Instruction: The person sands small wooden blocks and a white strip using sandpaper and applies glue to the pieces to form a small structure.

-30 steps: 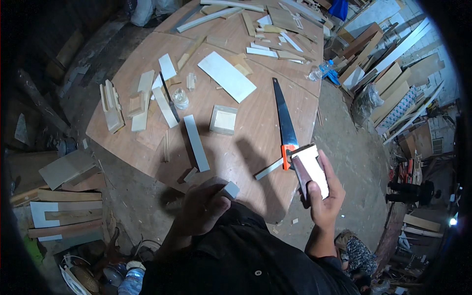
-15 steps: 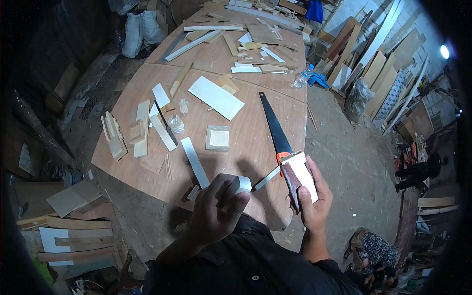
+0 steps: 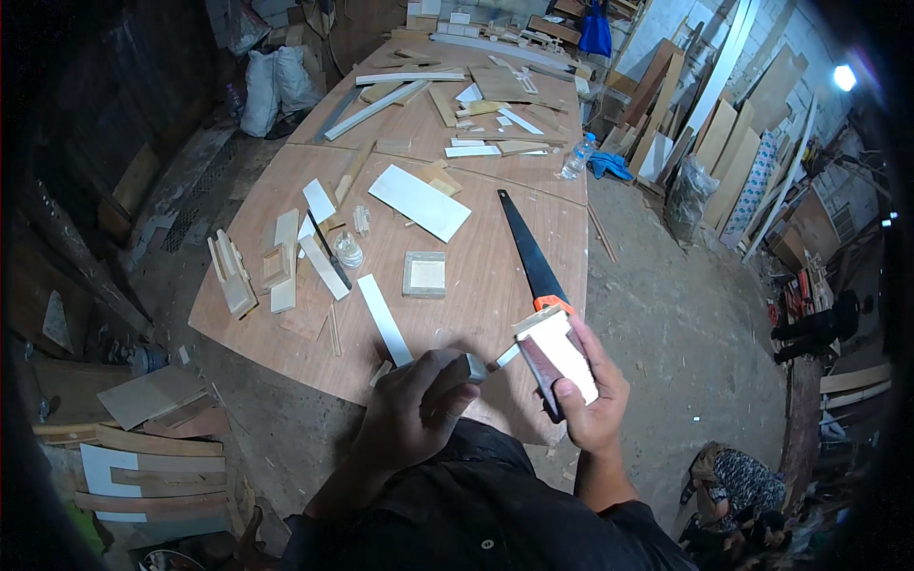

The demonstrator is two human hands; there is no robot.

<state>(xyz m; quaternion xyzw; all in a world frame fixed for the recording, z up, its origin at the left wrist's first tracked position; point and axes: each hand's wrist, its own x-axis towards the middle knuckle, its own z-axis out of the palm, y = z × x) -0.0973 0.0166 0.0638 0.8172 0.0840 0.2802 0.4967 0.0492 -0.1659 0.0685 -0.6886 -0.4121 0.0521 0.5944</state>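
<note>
My left hand (image 3: 407, 407) is closed around a small pale block (image 3: 470, 368), whose flat end shows past my fingers. In my right hand (image 3: 602, 400) is a larger pale wooden block (image 3: 560, 350) with a reddish-brown strip along its side, my thumb pressing on its lower part. The two blocks are apart, above the table's near edge. Behind the larger block lies a handsaw (image 3: 529, 249) with a dark blade and an orange handle, partly hidden. A white strip (image 3: 384, 319) lies beyond my left hand, and a small square wooden frame (image 3: 425, 274) sits farther in.
The wooden table (image 3: 476, 324) carries a white board (image 3: 420, 203), a clear jar (image 3: 348, 251), a slotted wooden piece (image 3: 231, 274) and offcuts. A water bottle (image 3: 577, 157) stands at the right edge. Boards (image 3: 728, 133) lean at the far right; a person (image 3: 743, 483) crouches at lower right.
My right hand has shifted slightly left and turned the larger block, bringing it nearer my left hand. The left hand's block has tilted a little. The whole view has also shifted slightly.
</note>
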